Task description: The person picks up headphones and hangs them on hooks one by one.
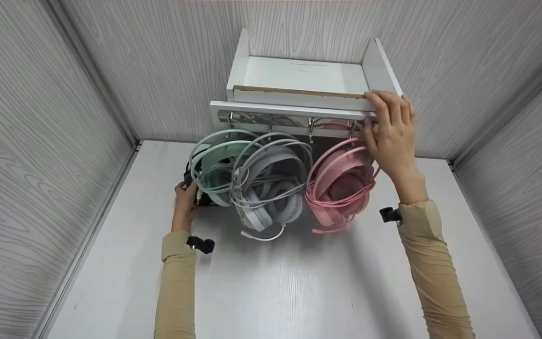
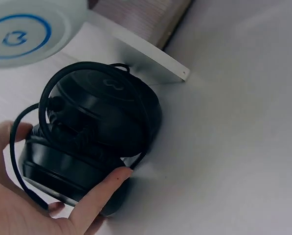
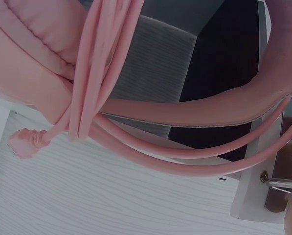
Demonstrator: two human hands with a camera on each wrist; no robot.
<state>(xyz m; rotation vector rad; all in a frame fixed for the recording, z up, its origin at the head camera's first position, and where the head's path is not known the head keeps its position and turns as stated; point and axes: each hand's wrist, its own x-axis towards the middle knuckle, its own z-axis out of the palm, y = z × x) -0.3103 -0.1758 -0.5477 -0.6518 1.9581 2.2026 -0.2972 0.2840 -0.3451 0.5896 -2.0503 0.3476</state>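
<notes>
A white wall shelf (image 1: 299, 75) has a front rail (image 1: 271, 108) with metal hooks (image 1: 311, 127). A green headset (image 1: 226, 149), a grey headset (image 1: 257, 214) and a pink headset (image 1: 325, 214) hang below the rail, cables looped round them. My left hand (image 1: 184, 205) grips a black headset (image 2: 101, 112) low at the left, mostly hidden behind the green one in the head view. Thumb and fingers hold its ear cup in the left wrist view. At the shelf's right end my right hand (image 1: 395, 136) grips the front edge, fingers on top and thumb at the rail.
The white tabletop (image 1: 290, 287) spreads out below and in front of the headsets. Wood-grain panels (image 1: 26, 141) stand at the left, back and right. The pink headset's cable plug (image 3: 28, 143) dangles close to the right wrist camera.
</notes>
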